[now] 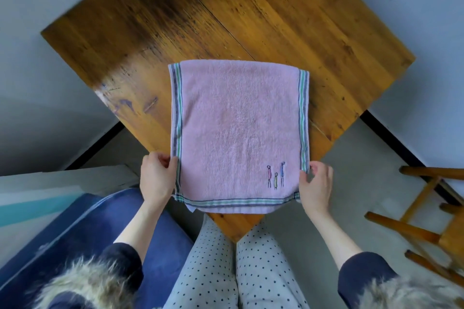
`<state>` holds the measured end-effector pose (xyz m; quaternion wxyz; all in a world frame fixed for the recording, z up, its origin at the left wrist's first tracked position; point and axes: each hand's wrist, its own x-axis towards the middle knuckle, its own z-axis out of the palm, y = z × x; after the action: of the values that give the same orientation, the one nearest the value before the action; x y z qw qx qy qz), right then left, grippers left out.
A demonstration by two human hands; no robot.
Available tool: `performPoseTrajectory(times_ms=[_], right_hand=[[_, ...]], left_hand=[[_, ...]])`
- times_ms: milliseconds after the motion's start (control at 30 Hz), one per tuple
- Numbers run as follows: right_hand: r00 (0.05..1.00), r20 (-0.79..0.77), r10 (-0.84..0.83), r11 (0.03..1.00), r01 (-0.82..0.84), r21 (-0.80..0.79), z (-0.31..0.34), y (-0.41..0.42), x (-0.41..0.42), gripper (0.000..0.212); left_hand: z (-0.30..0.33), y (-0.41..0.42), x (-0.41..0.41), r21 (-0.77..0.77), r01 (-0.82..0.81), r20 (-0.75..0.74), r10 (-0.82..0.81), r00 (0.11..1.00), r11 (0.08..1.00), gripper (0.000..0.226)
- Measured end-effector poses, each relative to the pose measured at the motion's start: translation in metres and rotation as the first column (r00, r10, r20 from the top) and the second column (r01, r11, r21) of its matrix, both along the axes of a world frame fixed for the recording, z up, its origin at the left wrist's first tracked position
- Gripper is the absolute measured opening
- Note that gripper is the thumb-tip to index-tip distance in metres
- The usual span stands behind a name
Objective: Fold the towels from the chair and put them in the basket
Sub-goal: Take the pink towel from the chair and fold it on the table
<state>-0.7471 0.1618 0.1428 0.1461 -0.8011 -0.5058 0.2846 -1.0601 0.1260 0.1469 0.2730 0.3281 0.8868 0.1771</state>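
A soft pink towel lies flat on a brown wooden table. The towel looks fluffy, like terry cloth. It is folded, with a smooth fold at its 12 o'clock edge. Green, white and dark blue stripes run down its 9 o'clock and 3 o'clock sides and along the 6 o'clock edge. Three little stick people are sewn near the 5 o'clock corner, one pink, one yellow-green and one blue. The 6 o'clock edge hangs a bit over the table's pointy corner.

The table top is shiny, with dark worn patches and a long crack between its boards.

The left hand pinches the towel's 9 o'clock side near the bottom corner, fingers curled over the striped edge. The right hand pinches the 3 o'clock side the same way, thumb and fingers bent around the edge.

At 4 o'clock from the towel stands a wooden chair with round bars. At 8 o'clock is a blue cushioned seat. The person wears white trousers with dark dots and dark sleeves with fuzzy fur trim.
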Motion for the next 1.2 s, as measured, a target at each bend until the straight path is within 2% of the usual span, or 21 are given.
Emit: performPoseTrajectory(times_ms=[67, 167, 300, 367, 467, 567, 733, 867, 967, 1033, 1133, 1200], right_hand=[[0.985, -0.088, -0.149, 0.984, 0.138, -0.115, -0.005, -0.008, 0.006, 0.020], [0.907, -0.284, -0.312, 0.920, 0.213, -0.330, -0.010, -0.017, 0.013, 0.021], [0.878, -0.324, -0.352, 0.880, 0.193, -0.433, -0.014, -0.026, 0.021, 0.028], [0.844, -0.367, -0.391, 0.860, 0.193, -0.472, -0.014, -0.029, 0.026, 0.032], [0.740, -0.487, -0.463, 0.816, 0.142, -0.560, -0.012, -0.033, 0.031, 0.035], [0.677, -0.557, -0.480, 0.818, 0.116, -0.564, -0.012, -0.035, 0.032, 0.033], [0.668, -0.582, -0.464, 0.827, 0.090, -0.555, -0.007, -0.033, 0.032, 0.022], [0.657, -0.584, -0.477, 0.830, 0.118, -0.545, 0.003, -0.031, 0.035, 0.015], [0.636, -0.595, -0.491, 0.832, 0.142, -0.536, 0.013, -0.030, 0.036, 0.012], [0.567, -0.615, -0.548, 0.810, 0.176, -0.560, 0.023, -0.025, 0.038, 0.010], [0.390, -0.642, -0.660, 0.745, 0.225, -0.629, 0.045, -0.013, 0.039, 0.007], [0.347, -0.668, -0.658, 0.751, 0.236, -0.617, 0.063, -0.003, 0.040, 0.009]], left_hand=[[-0.003, -0.018, 0.003, -0.008, -0.067, 0.037, 0.067, 0.997, 0.998, 0.021], [-0.010, -0.038, 0.005, -0.086, -0.206, 0.205, 0.220, 0.954, 0.975, 0.031], [-0.014, -0.057, 0.009, -0.174, -0.252, 0.488, 0.306, 0.818, 0.952, 0.034], [-0.011, -0.062, 0.011, -0.167, -0.283, 0.539, 0.328, 0.776, 0.944, 0.029], [-0.008, -0.069, 0.012, -0.158, -0.301, 0.580, 0.335, 0.743, 0.941, 0.025], [-0.005, -0.074, 0.011, -0.172, -0.339, 0.623, 0.368, 0.690, 0.925, 0.023], [-0.003, -0.079, 0.010, -0.230, -0.393, 0.711, 0.429, 0.557, 0.890, 0.018], [-0.001, -0.080, 0.009, -0.283, -0.375, 0.720, 0.454, 0.525, 0.883, 0.016], [0.004, -0.079, 0.006, -0.257, -0.383, 0.697, 0.445, 0.562, 0.887, 0.015], [0.012, -0.077, 0.003, -0.228, -0.392, 0.712, 0.428, 0.557, 0.891, 0.013], [0.032, -0.067, -0.003, -0.176, -0.444, 0.765, 0.406, 0.500, 0.879, 0.012], [0.050, -0.054, -0.007, -0.120, -0.469, 0.794, 0.368, 0.484, 0.875, 0.010]])
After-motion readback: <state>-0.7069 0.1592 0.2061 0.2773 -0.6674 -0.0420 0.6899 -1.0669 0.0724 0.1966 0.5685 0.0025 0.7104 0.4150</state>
